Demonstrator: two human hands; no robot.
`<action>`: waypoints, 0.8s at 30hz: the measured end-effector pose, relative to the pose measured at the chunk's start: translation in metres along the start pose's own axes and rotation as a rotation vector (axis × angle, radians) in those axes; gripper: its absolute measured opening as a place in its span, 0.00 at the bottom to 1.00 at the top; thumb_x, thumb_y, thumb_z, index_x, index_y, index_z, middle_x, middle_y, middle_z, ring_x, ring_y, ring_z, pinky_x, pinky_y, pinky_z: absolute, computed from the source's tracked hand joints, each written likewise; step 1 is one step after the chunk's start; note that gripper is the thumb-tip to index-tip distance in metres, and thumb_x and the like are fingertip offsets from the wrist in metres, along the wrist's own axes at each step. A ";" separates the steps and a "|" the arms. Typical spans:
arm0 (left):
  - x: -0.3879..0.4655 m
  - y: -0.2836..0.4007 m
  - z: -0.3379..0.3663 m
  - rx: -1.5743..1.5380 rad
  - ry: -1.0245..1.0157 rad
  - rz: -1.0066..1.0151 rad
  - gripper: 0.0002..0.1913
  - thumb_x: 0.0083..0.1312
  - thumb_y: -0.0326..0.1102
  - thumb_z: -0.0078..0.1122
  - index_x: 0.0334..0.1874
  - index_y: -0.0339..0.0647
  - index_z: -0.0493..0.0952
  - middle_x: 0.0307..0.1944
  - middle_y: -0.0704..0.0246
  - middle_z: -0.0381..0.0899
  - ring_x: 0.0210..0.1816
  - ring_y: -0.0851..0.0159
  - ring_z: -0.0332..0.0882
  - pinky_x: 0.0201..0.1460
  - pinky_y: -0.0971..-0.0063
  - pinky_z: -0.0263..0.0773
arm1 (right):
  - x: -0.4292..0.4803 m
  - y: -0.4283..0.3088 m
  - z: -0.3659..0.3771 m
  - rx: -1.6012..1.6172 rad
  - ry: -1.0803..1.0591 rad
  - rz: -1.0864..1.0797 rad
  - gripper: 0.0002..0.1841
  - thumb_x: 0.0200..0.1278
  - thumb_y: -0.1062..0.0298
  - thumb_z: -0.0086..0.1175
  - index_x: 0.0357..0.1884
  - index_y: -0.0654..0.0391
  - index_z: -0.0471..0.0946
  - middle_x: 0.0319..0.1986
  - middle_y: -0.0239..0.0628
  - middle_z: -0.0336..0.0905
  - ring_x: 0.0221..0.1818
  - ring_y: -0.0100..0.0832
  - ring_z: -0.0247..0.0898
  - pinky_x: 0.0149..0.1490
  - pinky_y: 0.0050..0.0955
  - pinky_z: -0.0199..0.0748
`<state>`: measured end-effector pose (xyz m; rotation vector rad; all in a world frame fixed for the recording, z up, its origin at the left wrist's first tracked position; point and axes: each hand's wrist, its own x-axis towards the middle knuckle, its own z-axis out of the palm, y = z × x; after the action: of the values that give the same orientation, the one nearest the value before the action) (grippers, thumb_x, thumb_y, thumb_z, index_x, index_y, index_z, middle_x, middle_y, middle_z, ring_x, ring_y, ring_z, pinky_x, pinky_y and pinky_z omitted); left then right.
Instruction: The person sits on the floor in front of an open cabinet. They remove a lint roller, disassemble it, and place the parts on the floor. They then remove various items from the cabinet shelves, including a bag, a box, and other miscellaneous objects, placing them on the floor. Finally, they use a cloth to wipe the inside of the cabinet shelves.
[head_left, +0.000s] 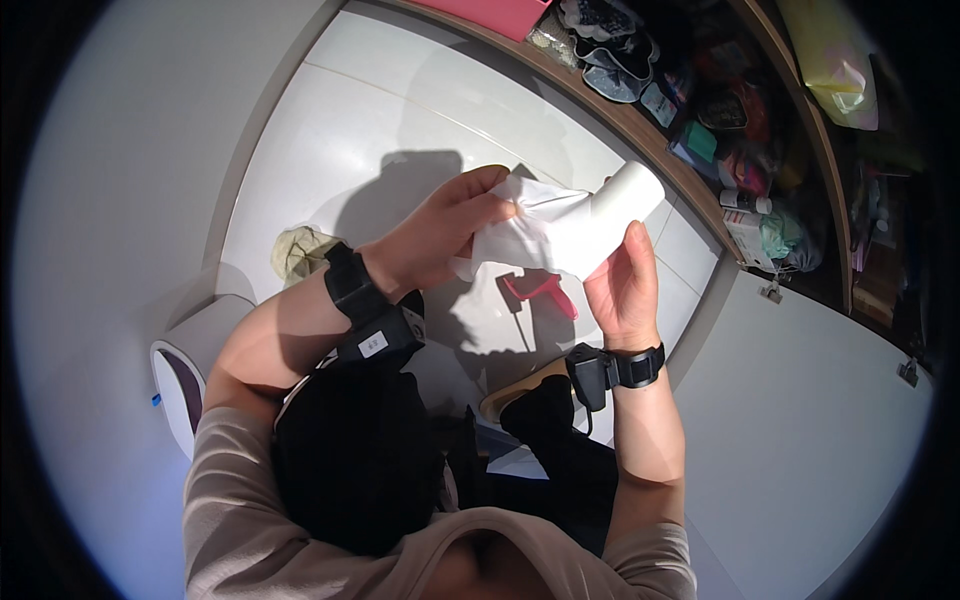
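Observation:
A white roll of thin sheet material (628, 193) is held up in front of me, its loose end (536, 225) drawn out to the left. My left hand (469, 217) pinches the crumpled loose end between thumb and fingers. My right hand (624, 281) supports the roll from below and the right, thumb pointing up; its fingers are partly hidden behind the roll. Below the sheet, a pink plastic handle (551, 294) lies on the pale tiled floor. Beside my left wrist, on the floor, is a crumpled yellowish-green cloth or bag (298, 251). Both wrists wear black strapped devices.
A wooden shelf unit (637, 120) with a pink box (487, 11), bags and small bottles curves along the upper right. A white door panel (810, 405) with metal hinges stands at the right. At the left is a white rounded container (176, 367) against the pale wall.

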<state>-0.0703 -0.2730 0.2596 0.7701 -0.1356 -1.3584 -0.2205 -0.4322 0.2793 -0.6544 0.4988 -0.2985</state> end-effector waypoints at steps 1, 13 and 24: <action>0.000 0.001 -0.002 0.431 0.017 0.242 0.12 0.65 0.31 0.51 0.50 0.40 0.71 0.41 0.72 0.75 0.42 0.75 0.75 0.45 0.81 0.71 | 0.000 0.000 0.000 0.004 -0.001 0.021 0.28 0.68 0.58 0.52 0.64 0.63 0.61 0.59 0.47 0.68 0.61 0.39 0.67 0.65 0.43 0.67; 0.000 0.015 0.003 0.161 -0.020 0.081 0.08 0.59 0.21 0.45 0.39 0.42 0.67 0.37 0.74 0.70 0.36 0.78 0.70 0.38 0.84 0.67 | 0.005 0.000 -0.022 0.207 -0.098 0.299 0.43 0.64 0.44 0.53 0.71 0.62 0.52 0.62 0.46 0.64 0.65 0.41 0.61 0.67 0.47 0.61; -0.040 0.040 -0.020 0.350 0.190 0.315 0.08 0.53 0.21 0.41 0.33 0.43 0.63 0.36 0.72 0.66 0.37 0.74 0.65 0.40 0.82 0.63 | 0.005 -0.012 -0.004 0.147 -0.172 0.140 0.31 0.58 0.69 0.60 0.63 0.61 0.64 0.64 0.54 0.61 0.65 0.41 0.62 0.70 0.43 0.58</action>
<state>-0.0368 -0.2277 0.2805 1.1164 -0.3360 -0.9672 -0.2196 -0.4449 0.2827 -0.4944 0.3519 -0.1439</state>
